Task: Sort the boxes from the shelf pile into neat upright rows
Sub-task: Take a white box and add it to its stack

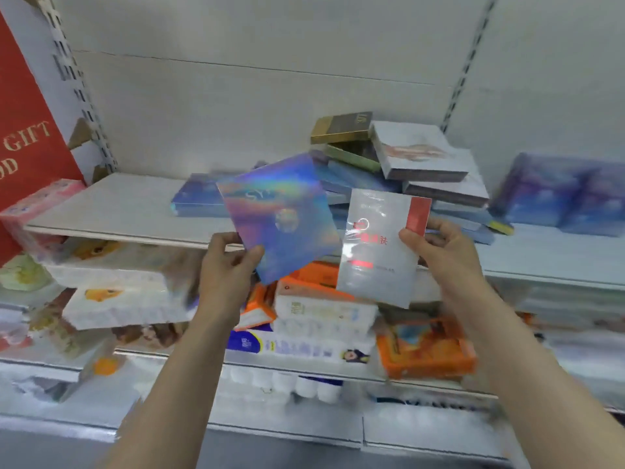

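My left hand (227,262) pinches the lower left corner of a holographic box (277,216), tilted, in front of the shelf (111,211). My right hand (439,247) grips the right edge of a white box with a red stripe (380,252), held upright. The box pile (399,164) lies flat on the shelf, far right of both.

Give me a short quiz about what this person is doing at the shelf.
1. True or false: the left hand holds the holographic box.
2. Which box is in the right hand? A) gold box B) white box with a red stripe C) orange pack
3. Fill in: the pile of boxes on the shelf lies ____, not in upright rows.

Key: 1 true; 2 B, the white box with a red stripe; 3 jumbled.
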`<action>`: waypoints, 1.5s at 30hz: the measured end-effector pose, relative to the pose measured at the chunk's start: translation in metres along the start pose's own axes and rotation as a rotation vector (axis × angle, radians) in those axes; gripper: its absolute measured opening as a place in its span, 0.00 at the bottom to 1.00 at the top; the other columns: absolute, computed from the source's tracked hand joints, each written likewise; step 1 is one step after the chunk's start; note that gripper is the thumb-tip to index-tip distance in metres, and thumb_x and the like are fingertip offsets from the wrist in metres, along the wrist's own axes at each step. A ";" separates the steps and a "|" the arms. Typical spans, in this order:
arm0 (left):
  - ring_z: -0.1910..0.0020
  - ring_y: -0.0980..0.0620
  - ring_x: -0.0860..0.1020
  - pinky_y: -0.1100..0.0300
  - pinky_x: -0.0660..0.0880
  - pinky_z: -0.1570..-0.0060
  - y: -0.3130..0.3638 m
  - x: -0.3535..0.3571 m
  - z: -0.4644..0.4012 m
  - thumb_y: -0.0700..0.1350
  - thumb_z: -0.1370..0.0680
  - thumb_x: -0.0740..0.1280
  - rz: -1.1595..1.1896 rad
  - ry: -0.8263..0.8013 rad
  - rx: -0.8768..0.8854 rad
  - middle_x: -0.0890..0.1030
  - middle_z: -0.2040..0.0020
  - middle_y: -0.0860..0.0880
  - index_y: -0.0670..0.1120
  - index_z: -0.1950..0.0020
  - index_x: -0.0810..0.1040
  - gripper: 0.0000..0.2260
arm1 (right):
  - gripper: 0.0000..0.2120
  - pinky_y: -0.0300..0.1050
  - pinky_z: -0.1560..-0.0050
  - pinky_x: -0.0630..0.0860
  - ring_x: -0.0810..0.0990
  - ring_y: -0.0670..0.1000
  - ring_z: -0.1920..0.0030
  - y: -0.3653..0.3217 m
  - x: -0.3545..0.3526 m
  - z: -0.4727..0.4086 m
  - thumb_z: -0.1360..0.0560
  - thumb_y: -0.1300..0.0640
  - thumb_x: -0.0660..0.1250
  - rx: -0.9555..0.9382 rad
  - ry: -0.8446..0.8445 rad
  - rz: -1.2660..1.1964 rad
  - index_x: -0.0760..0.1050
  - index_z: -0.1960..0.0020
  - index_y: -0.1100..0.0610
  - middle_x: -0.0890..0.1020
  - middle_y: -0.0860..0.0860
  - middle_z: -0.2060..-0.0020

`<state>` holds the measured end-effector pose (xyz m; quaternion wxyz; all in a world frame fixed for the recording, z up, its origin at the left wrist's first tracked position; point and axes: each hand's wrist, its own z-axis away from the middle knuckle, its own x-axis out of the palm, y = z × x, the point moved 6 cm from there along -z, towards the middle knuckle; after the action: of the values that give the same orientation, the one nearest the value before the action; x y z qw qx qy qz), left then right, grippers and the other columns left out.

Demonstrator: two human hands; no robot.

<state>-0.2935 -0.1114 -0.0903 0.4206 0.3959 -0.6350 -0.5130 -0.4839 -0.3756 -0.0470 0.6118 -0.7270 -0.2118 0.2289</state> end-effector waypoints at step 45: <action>0.57 0.49 0.77 0.61 0.69 0.57 -0.073 0.631 -0.040 0.42 0.26 0.73 -0.465 -0.179 0.064 0.80 0.53 0.47 0.48 0.49 0.73 0.10 | 0.13 0.46 0.54 0.81 0.86 0.48 0.52 0.056 -0.525 -0.258 0.28 0.52 0.75 0.017 0.191 0.011 0.78 0.44 0.50 0.86 0.45 0.51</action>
<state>-0.4610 -0.7253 -0.0769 0.2207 0.4973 -0.5776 -0.6086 -0.7524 -0.8983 -0.0260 0.6341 -0.7414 -0.1464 0.1637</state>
